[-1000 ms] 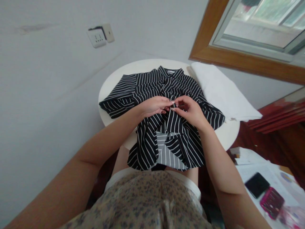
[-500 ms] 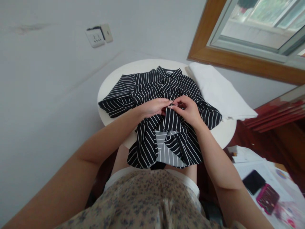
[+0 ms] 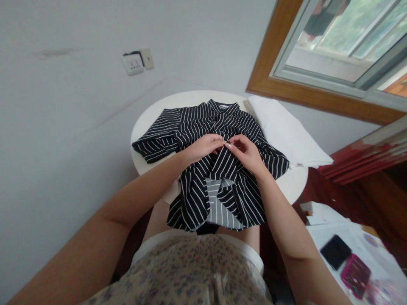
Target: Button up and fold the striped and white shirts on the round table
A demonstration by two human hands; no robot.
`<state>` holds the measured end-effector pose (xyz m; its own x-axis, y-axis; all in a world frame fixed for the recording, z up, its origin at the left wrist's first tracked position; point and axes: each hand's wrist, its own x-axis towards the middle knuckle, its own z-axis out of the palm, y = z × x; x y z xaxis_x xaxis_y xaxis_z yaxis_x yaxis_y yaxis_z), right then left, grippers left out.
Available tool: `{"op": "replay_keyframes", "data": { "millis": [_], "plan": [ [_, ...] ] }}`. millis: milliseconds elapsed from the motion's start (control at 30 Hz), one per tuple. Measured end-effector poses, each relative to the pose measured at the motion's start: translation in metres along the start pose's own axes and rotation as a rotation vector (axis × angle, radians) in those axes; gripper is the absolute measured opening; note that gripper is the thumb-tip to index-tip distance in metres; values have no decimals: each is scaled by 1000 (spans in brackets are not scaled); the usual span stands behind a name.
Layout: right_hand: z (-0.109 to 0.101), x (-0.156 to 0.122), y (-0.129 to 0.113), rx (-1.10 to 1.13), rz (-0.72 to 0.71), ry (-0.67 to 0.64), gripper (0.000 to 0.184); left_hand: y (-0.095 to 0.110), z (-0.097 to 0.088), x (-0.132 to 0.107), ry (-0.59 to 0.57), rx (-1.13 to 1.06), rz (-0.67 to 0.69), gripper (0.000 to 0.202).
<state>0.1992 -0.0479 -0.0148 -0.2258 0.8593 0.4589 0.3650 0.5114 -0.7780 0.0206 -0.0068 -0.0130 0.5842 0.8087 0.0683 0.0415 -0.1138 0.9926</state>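
A small round white table point(image 3: 146, 120) stands close against a pale wall point(image 3: 79, 93) marked with smudges and a long faint line. Spread over its middle is a black shirt with white stripes point(image 3: 222, 167), collar toward the wall, one sleeve lying out to the left and the other to the right. The hem reaches past the table's near edge, above the seated person's thighs, and parts to show a greyer striped underside.

Facing the table, I see two bare hands meeting at the front band of the shirt, near its centre. The left hand point(image 3: 206, 146) pinches the band from one side; the right hand point(image 3: 249, 156) pinches it from the other with thumb and forefinger, the other fingers curled. The fingertips all but touch; whether they hold a button is too small to tell.

At the table's right side lies a folded white cloth point(image 3: 286, 131), its corner jutting beyond the rim. Up on the wall are a socket point(image 3: 132, 64) and, beside it, a smaller plate point(image 3: 147, 59). To the upper right, an orange-brown wooden frame point(image 3: 318, 96) surrounds a window point(image 3: 337, 51). Below, red pleated material point(image 3: 356, 165) meets a dark reddish floor point(image 3: 330, 188). Lower right, papers point(image 3: 322, 231) carry a flat black object point(image 3: 336, 251) just beside a pink case point(image 3: 356, 275), blurred.
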Motion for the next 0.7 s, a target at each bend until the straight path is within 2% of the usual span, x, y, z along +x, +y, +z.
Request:
{"op": "replay_keyframes", "data": {
  "millis": [133, 267, 300, 367, 467, 600, 700],
  "plan": [
    [5, 1, 2, 33, 43, 41, 27, 3, -5, -1, -10, 163, 126, 18],
    [-1, -1, -6, 13, 44, -124, 32, 29, -30, -12, -246, 382, 78, 22],
    [-6, 0, -9, 7, 63, -163, 33, 37, -39, -14, -272, 432, 59, 23],
    [-19, 6, -11, -26, 117, -164, 33, 52, -57, -12, -182, 514, 42, 25],
    [-42, 30, -1, -103, 227, -76, 30, 60, -87, 12, 78, 630, 35, 31],
    [-65, 87, 36, -212, 435, -12, 16, 41, -123, 74, 300, 948, 13, 32],
    [-70, 135, 71, -282, 595, 47, 24, 21, -142, 120, 360, 1196, -49, 35]
  ]
}}
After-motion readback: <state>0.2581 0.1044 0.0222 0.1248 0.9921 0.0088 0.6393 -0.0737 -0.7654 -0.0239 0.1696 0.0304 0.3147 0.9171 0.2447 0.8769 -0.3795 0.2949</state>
